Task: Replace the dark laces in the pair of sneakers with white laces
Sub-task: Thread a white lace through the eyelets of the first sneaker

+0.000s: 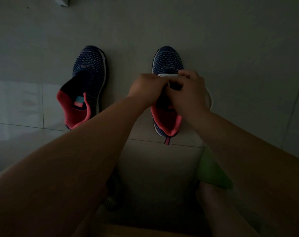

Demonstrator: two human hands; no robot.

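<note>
Head view: both hands met over right sneaker (pixel 167 93), toe pointed away. Left hand (pixel 146 88) and right hand (pixel 189 89) curled, apparently pinching white lace (pixel 168 75) laid crosswise at lowest eyelets; exact grip unclear in dimness. Left sneaker (pixel 87 86) lay unlaced, well apart

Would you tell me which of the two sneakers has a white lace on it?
The right sneaker, under both hands, has a white lace across its front. The left sneaker shows no lace at all.

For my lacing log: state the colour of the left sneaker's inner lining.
Coral pink lining, on the unlaced left sneaker; head view.
</note>
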